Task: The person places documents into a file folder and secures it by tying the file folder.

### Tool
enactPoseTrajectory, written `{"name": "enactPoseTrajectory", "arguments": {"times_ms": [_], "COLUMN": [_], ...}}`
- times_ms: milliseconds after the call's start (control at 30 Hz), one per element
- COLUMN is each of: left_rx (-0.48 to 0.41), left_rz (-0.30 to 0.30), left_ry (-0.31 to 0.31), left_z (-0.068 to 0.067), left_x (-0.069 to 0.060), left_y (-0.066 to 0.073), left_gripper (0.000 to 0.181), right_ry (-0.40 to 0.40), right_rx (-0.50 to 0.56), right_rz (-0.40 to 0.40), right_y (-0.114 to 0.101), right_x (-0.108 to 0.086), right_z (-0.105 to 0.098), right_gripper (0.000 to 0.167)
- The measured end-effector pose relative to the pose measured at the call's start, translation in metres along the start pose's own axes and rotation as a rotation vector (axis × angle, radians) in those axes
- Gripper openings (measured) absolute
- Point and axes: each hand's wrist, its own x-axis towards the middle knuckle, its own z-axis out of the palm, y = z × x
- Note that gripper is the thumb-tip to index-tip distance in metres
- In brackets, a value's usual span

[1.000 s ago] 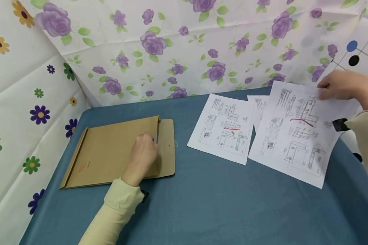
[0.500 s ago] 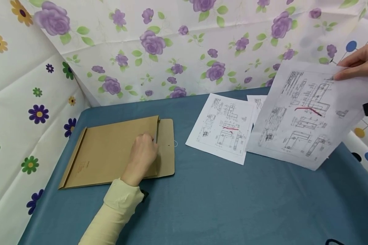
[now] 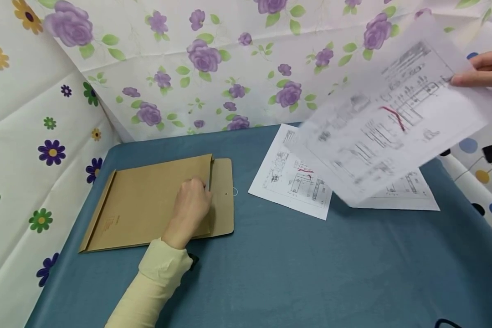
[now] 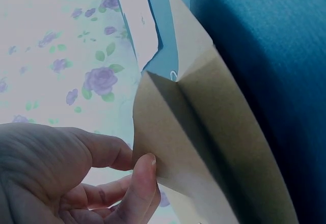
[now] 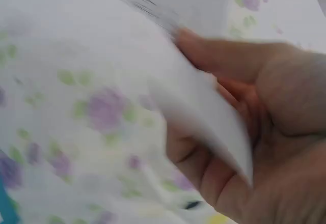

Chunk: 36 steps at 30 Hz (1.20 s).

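Note:
A brown kraft-paper envelope (image 3: 147, 205) lies on the left part of the table, its flap (image 3: 223, 196) extending to the right. My left hand (image 3: 192, 205) pinches the envelope's upper layer beside its mouth; the left wrist view shows thumb and finger on that edge, the mouth gaping. In my right hand (image 3: 485, 70) is a printed drawing sheet (image 3: 393, 118) with a red mark, raised and tilted above the table. The right wrist view shows the sheet (image 5: 204, 112) between thumb and fingers, blurred. Beneath it lie two more drawing sheets, one at left (image 3: 287, 182) and one at right (image 3: 410, 193), both partly covered.
A blue cloth covers the table (image 3: 270, 273). Behind it hangs a curtain with purple flowers (image 3: 205, 57); another flowered cloth (image 3: 16, 182) stands at the left. A dotted cloth (image 3: 484, 182) hangs at the right. A black cord (image 3: 447, 322) shows at the bottom edge.
My right hand has lifted the drawing sheet up off the right side, and the sheet has swung left over the others, uncovering part of the right one. My left hand stays at the envelope.

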Motion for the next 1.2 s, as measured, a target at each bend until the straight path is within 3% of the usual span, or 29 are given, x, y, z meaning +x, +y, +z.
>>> {"name": "enactPoseTrajectory", "arguments": {"times_ms": [100,167,367,500,667,867,1067,1200], "left_rx": [0.008,0.009,0.013,0.019,0.019,0.015,0.007,-0.001], "left_rz": [0.008,0.01,0.007,-0.005,-0.032,-0.036,-0.02,-0.007], "left_ry": [-0.002,-0.002,-0.004,-0.014,-0.022,-0.025,-0.016,-0.021], "left_z": [0.0,0.0,0.0,0.0,-0.001,-0.003,-0.004,-0.005], "left_x": [0.001,0.001,0.001,0.001,0.001,0.0,0.0,0.0], "left_y": [0.0,0.001,0.001,0.002,0.002,0.001,-0.001,-0.001], "left_gripper": [0.032,0.032,0.024,0.022,0.006,0.008,0.008,0.024], "right_ry": [-0.06,-0.147,-0.496,-0.624,-0.613,-0.542,-0.524,-0.486], "right_rx": [0.211,0.285,0.318,0.375,0.448,0.461,0.456,0.478], "right_rz": [0.03,0.088,0.125,0.175,0.249,0.301,0.284,0.284], "right_y": [0.006,0.01,0.028,0.036,0.036,0.031,0.024,0.018], "right_x": [-0.001,0.001,0.008,0.01,0.007,0.001,0.002,0.003], "right_z": [0.019,0.031,0.07,0.098,0.136,0.181,0.215,0.234], "right_gripper": [0.029,0.025,0.027,0.026,0.026,0.036,0.054,0.054]}}
